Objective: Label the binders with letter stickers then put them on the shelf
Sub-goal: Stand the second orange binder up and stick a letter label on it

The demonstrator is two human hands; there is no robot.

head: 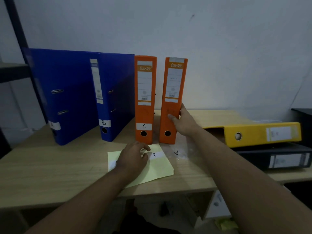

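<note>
The unlabelled orange lever-arch binder stands upright near the middle of the pale wood-grain tabletop. Its narrow matte spine faces me, with a printed white insert above and a round metal-rimmed finger hole low down. My right hand grips it on the lower half, thumb laid across the spine and fingers wrapped round its right edge.

Just beside it on the left, with a slim gap between, stands the orange binder marked C. It has the same shape, with a white rectangular sticker above its hole. Further left are two glossy blue ones, turned so their broad covers show. The blue binder marked B comes first, then the outermost blue binder, which has metal clasp slots in its cover and a sticker I cannot read.

In front of the orange pair a pale yellow paper sheet lies flat. My left hand rests on it palm down with fingers bent, the tips beside a white sticker lettered F. I cannot tell whether they pinch anything.

On my right a yellow binder lies flat on top of a black binder, spines towards me. A dark metal shelf post rises at the far left against the plain grey wall.
</note>
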